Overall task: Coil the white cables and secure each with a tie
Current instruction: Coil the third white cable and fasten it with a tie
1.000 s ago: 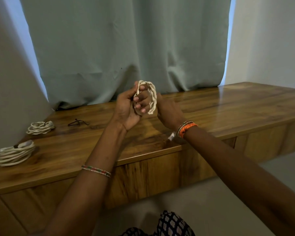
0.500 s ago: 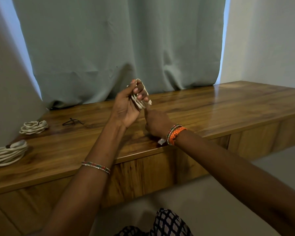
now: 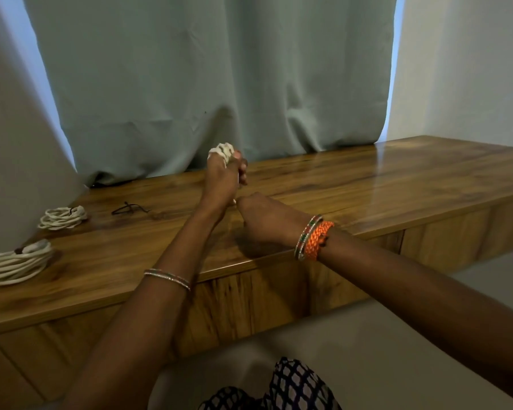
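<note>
Far left of the grip, two tied coils [image 3: 15,263] [image 3: 62,217] and a dark tie [image 3: 129,207] lie on the wooden table [image 3: 367,184]. The left hand [image 3: 222,179] clutches the white cable coil [image 3: 222,150]. Just below-right, the right hand [image 3: 267,220] is curled, perhaps pinching a cable end.

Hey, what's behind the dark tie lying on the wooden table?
Behind the dark tie the wooden table runs back to a grey-green curtain draped onto it. Whatever lies behind the curtain is covered.
</note>
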`<state>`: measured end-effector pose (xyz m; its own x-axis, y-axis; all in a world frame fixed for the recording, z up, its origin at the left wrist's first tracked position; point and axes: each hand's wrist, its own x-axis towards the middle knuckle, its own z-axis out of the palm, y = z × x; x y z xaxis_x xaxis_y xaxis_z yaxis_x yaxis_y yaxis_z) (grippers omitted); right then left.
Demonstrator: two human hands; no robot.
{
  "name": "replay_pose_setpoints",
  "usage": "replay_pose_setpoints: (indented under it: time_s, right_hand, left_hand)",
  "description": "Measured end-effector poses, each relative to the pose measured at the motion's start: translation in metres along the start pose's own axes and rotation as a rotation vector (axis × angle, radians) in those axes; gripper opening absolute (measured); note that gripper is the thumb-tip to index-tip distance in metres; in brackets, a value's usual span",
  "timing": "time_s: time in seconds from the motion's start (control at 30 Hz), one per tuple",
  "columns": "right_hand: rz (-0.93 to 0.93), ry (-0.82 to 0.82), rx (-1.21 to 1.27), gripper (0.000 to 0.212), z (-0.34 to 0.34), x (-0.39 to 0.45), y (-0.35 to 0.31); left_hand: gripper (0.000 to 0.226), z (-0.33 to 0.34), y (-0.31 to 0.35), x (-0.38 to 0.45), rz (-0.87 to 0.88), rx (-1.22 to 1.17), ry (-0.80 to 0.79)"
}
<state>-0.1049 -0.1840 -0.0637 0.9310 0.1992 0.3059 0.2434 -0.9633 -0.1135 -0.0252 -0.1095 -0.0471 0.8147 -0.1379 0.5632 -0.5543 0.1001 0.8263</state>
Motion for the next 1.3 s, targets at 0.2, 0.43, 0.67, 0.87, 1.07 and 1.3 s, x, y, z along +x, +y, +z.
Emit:
replay_pose_setpoints:
  time_s: [0.2, 0.43, 0.67, 0.87, 1.07, 1.3]
  right_hand:
    - [0.011, -0.133, 0.037, 0.025, -0.006, -0.017, 0.005]
    - [-0.164, 0.089, -0.214, 0.019, -0.055, -0.017, 0.016]
    - [-0.115, 0.519, 0.033, 0.013, -0.065, 0.019, 0.053]
    - [-0.109, 0.406, 1.088, 0.016, -0.034, 0.029, 0.047]
    - [-0.020, 0.195, 1.577, 0.051, 0.005, 0.044, 0.020]
    - [0.208, 0.540, 1.295, 0.041, 0.033, 0.083, -0.007]
  left_hand:
    - [0.016, -0.018, -0.024, -0.005, 0.331, 0.736, -0.223]
    - [0.022, -0.036, -0.010, -0.020, 0.082, 0.512, -0.321]
    - [0.042, -0.018, 0.016, -0.029, -0.161, 0.155, -0.493]
    - [0.062, -0.012, 0.029, -0.025, -0.322, -0.349, -0.528]
    - [0.073, -0.020, 0.033, 0.003, -0.451, -0.547, -0.331]
    - [0.050, -0.021, 0.010, 0.020, -0.389, -0.138, 0.121]
